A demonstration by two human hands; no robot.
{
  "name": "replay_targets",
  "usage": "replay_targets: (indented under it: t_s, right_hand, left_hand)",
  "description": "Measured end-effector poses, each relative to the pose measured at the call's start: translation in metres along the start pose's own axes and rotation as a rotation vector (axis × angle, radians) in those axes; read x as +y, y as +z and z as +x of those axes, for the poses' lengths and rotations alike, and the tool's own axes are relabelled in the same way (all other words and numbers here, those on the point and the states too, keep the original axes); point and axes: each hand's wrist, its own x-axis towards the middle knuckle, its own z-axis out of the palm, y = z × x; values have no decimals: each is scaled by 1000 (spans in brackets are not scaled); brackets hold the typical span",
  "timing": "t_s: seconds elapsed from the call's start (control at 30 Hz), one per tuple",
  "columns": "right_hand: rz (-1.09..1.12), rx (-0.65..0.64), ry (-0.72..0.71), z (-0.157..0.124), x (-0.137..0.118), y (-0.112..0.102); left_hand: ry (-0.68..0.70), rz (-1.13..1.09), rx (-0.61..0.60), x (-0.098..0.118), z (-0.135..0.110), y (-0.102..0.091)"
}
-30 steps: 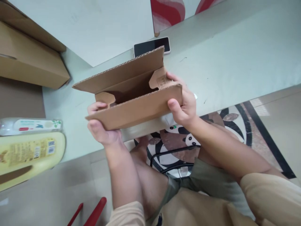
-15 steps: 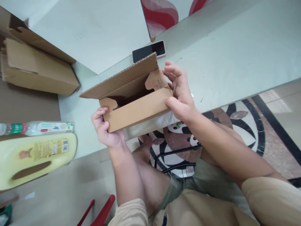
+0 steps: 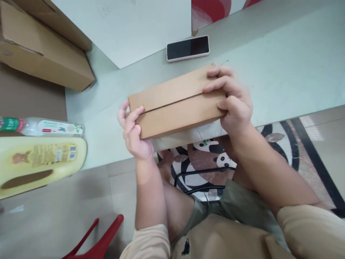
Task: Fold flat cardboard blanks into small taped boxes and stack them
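Note:
A long brown cardboard box (image 3: 180,108) is held between my two hands over the table's front edge, its lid folded down with a thin dark seam along it. My left hand (image 3: 136,133) grips the left end, fingertips on the lid and the front panel. Around the right end wraps my right hand (image 3: 234,99), with fingers pressing on the lid and the thumb on the front panel. The inside of the box is hidden.
A phone (image 3: 188,48) lies on the pale table (image 3: 283,68) behind the box. To the left are a larger carton (image 3: 48,54), a clear plastic bottle (image 3: 54,126) and a yellow jug (image 3: 45,158) on its side. A red chair (image 3: 99,241) stands below.
The lid, raised half a second ago with the inside showing, is now folded down. Box and hands appear farther right in view, and my right fingers have moved onto the lid.

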Motion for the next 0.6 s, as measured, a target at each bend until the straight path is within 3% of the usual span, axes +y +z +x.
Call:
replay_targets:
  t_s: [0.17, 0.27, 0.37, 0.53, 0.6]
  right_hand:
    - [186, 19, 73, -3, 12, -2]
    - [318, 14, 183, -8, 27, 4]
    - [496, -83, 251, -16, 37, 18]
    - [758, -271, 180, -27, 25, 44]
    - [757, -284, 110, -31, 16, 48]
  left_hand:
    - [94, -26, -6, 0, 4, -1]
    - [25, -149, 132, -5, 12, -9]
    - [-122, -254, 288, -9, 20, -22]
    - [-181, -136, 398, -10, 21, -27]
    - [-201, -113, 348, -9, 14, -22]
